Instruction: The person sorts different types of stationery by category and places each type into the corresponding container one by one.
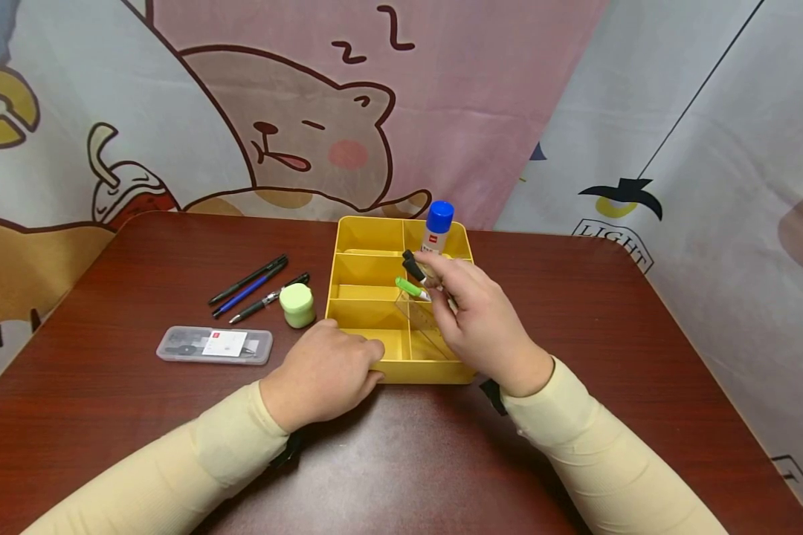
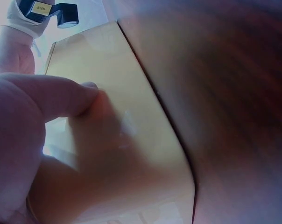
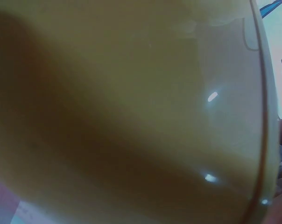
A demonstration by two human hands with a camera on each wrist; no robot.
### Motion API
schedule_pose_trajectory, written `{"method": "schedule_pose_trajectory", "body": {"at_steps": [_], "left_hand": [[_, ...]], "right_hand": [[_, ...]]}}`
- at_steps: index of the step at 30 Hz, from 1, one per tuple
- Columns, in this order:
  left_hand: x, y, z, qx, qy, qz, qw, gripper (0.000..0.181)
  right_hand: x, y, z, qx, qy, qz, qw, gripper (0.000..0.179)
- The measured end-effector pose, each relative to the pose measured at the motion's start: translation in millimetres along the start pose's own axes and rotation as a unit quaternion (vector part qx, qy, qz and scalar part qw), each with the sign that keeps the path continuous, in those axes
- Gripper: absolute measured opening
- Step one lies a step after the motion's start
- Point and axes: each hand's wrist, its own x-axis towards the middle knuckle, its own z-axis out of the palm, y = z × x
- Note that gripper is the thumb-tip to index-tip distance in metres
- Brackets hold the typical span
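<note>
A yellow divided organizer box [image 1: 428,371] stands on the table. My left hand [image 1: 328,371] grips its front left corner; in the left wrist view the thumb [image 2: 71,98] presses the outer wall. Above the right-hand compartments, my right hand [image 1: 485,316] pinches pens: dark-ended ones [image 1: 413,269] and a green-ended one [image 1: 411,288]. Their other ends are hidden by the hand. A clear ruler-like piece [image 1: 424,323] leans in the front right compartment. In the back right compartment stands a glue stick [image 1: 435,230] with a blue cap. The box wall fills most of the right wrist view.
Left of the box stand a pale green round container [image 1: 297,306] and several pens [image 1: 250,286] lying loose. Nearer me is a clear flat case [image 1: 214,345] with a white label. A printed curtain [image 1: 475,96] hangs behind the table [image 1: 140,453].
</note>
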Motion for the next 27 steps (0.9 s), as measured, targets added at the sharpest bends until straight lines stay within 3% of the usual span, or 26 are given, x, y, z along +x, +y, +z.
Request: {"method": "schedule_pose_trajectory", "body": {"at_steps": [27], "left_hand": [[0.3, -0.1, -1.0, -0.001, -0.007, -0.003, 1.0000, 0.032]], "right_hand": [[-1.1, 0.0, 3.3, 0.010, -0.015, 0.001, 0.9998, 0.046]]}}
